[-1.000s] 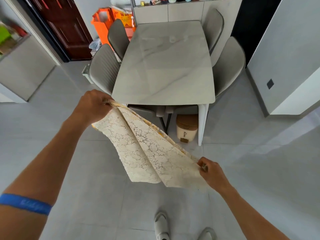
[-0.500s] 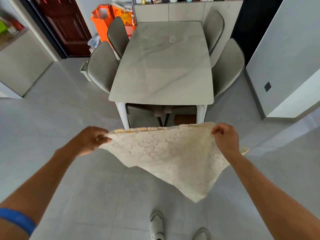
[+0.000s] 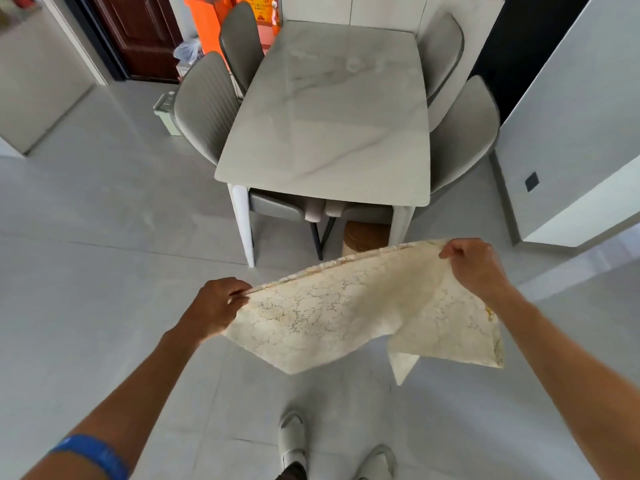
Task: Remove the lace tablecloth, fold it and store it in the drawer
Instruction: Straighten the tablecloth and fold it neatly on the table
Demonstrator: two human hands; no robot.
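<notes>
The cream lace tablecloth (image 3: pixel 346 317) hangs folded in the air in front of me, stretched between both hands above the floor. My left hand (image 3: pixel 216 308) pinches its left top corner. My right hand (image 3: pixel 476 265) grips the right top corner, held a little higher. Loose folded layers droop below the right hand. The marble-look dining table (image 3: pixel 332 133) stands bare just beyond the cloth. No drawer can be made out in the head view.
Grey chairs (image 3: pixel 204 105) are tucked along both sides of the table. A small bin (image 3: pixel 363 237) sits under its near end. An orange container (image 3: pixel 207 19) and a dark door (image 3: pixel 138 32) are at the back left. A grey cabinet wall (image 3: pixel 571 116) stands right. My shoes (image 3: pixel 292 441) are below.
My right hand swung up from low on the right to level with the left, spreading the folded cloth out sideways. Both hands then shifted right, and a folded layer dropped below the right hand.
</notes>
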